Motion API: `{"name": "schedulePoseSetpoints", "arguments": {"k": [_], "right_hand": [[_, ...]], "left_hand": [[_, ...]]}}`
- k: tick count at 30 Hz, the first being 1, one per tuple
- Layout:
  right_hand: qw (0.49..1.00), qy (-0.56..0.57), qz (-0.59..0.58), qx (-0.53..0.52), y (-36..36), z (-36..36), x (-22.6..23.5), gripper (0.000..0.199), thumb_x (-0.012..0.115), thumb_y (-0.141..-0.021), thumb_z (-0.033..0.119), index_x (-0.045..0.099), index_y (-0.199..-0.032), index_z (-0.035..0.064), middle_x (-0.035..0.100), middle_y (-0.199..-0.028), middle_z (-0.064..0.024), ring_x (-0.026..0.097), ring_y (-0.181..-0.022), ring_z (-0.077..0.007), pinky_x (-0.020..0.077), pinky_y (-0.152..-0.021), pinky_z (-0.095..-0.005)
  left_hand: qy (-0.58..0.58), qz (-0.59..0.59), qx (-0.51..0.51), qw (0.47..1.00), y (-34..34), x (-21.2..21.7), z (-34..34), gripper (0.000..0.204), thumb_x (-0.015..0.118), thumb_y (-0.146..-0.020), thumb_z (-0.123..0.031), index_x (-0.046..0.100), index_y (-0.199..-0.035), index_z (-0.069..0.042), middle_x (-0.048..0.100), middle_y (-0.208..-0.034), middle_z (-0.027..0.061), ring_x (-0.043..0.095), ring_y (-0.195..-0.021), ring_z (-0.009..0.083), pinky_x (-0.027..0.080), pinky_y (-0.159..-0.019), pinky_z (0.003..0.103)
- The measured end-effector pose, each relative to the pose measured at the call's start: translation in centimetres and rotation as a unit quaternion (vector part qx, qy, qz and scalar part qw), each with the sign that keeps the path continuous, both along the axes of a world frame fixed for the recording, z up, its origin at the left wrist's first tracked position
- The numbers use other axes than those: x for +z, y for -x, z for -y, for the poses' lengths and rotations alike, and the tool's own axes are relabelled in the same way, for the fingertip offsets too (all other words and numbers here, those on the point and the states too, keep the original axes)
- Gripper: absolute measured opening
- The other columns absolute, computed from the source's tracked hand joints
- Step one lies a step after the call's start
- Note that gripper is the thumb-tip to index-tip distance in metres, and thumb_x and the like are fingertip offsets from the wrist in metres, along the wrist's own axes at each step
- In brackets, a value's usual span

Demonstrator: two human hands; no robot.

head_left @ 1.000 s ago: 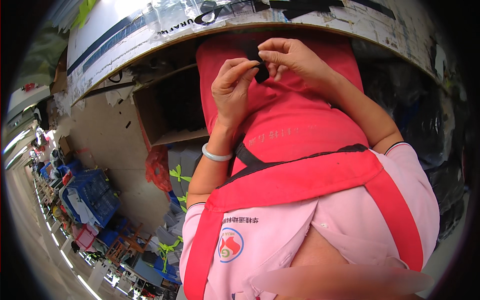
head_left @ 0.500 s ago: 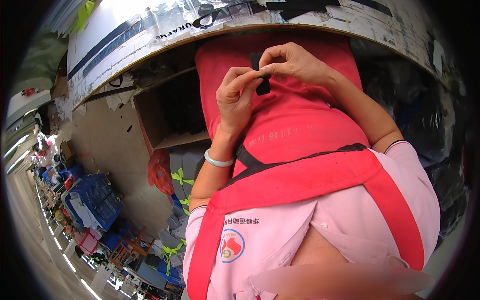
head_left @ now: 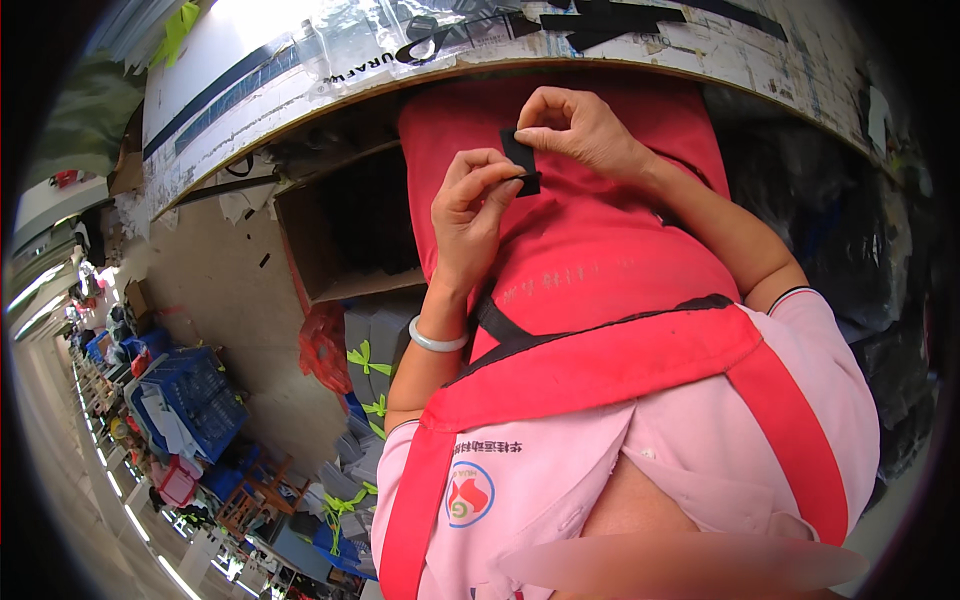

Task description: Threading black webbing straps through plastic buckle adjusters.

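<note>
A short black strip (head_left: 519,152), fabric-like, is stretched between my hands above the red apron (head_left: 600,225) on my lap. My left hand (head_left: 474,205) pinches its lower part between thumb and fingertips, and a dark end sticks out past them. With thumb and forefinger, my right hand (head_left: 580,128) grips the upper end. What the strip is made of is too small to make out. The left wrist wears a pale bangle (head_left: 437,337).
Ahead stands a worn white tabletop (head_left: 300,80) with black strips (head_left: 612,20) and clear plastic on it. Below its edge, at left, is an open cardboard box (head_left: 345,225) with dark contents. Tied grey bundles (head_left: 375,345) and blue crates (head_left: 190,395) stand farther left.
The hands have moved apart: the right hand is at the strip's upper end, and the left has dropped slightly. More of the strip shows between them.
</note>
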State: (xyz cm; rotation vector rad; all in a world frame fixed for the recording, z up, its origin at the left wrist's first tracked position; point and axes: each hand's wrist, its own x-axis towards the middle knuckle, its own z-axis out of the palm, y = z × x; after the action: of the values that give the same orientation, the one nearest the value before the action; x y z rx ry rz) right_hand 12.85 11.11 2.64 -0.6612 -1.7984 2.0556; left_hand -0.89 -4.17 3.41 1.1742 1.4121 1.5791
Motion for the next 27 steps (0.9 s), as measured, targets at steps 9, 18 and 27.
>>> {"name": "schedulePoseSetpoints", "arguments": {"k": [9, 18, 27], "right_hand": [[0.996, 0.026, 0.056, 0.071, 0.9, 0.3, -1.3, 0.016, 0.060, -0.094, 0.015, 0.060, -0.103, 0.0016, 0.061, -0.088, -0.0008, 0.055, -0.080, -0.0081, 0.0492, -0.073, -0.0245], [0.979, -0.116, 0.113, 0.126, 0.4, -0.7, -2.9, 0.020, 0.061, -0.087, 0.015, 0.065, -0.102, 0.0021, 0.069, -0.094, -0.0122, 0.066, -0.088, -0.0221, 0.0515, -0.079, -0.0342], [0.977, -0.122, 0.139, 0.102, -2.1, -2.0, -4.1, 0.022, 0.062, -0.086, 0.017, 0.066, -0.101, 0.0020, 0.069, -0.097, -0.0139, 0.067, -0.092, -0.0262, 0.0506, -0.083, -0.0352]], "left_hand": [[0.258, -0.198, 0.138, 0.936, 9.1, 2.2, 8.1, 0.041, 0.067, -0.084, 0.001, 0.059, -0.123, -0.004, 0.053, -0.124, 0.0078, 0.059, -0.097, 0.0173, 0.049, -0.082, 0.027], [0.065, -0.400, 0.000, 0.914, 10.9, 7.0, -13.3, 0.034, 0.062, -0.090, -0.013, 0.061, -0.123, -0.003, 0.055, -0.129, 0.0159, 0.057, -0.114, 0.0323, 0.045, -0.097, 0.035], [0.091, -0.477, 0.051, 0.873, 16.7, -3.2, -31.9, 0.050, 0.053, -0.088, -0.014, 0.048, -0.136, -0.006, 0.052, -0.132, 0.0197, 0.047, -0.126, 0.0360, 0.037, -0.105, 0.043]]}}
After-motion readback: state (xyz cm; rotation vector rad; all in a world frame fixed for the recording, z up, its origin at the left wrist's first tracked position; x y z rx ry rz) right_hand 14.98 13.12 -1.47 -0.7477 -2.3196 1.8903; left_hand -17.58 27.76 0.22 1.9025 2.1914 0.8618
